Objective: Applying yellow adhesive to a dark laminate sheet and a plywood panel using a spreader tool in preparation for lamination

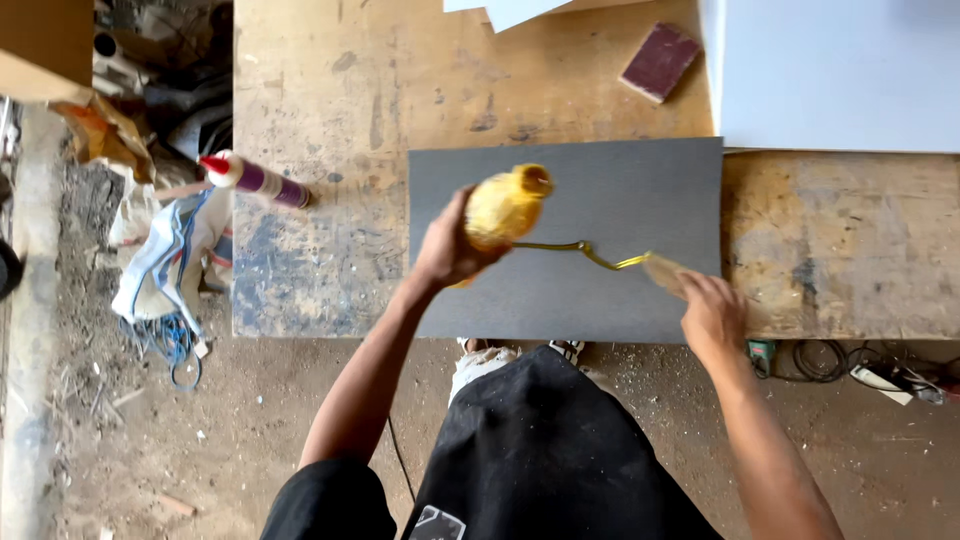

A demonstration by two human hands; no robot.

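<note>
My left hand [447, 247] grips a yellow glue container [505, 206], tilted over a dark grey rectangular board [640, 190] lying on the worn wooden workbench [340, 110]. A thin strand of yellow glue [585, 250] runs across the board's middle. My right hand [712, 315] holds a small flat wooden spreader [663, 272] whose tip touches the end of the glue line, near the board's right front part.
A caulking tube [255, 178] with a red tip lies at the bench's left edge. A dark red sanding block [659, 62] sits at the back. A large white panel [835, 70] covers the back right. Cables [850, 365] and debris lie on the dirt floor.
</note>
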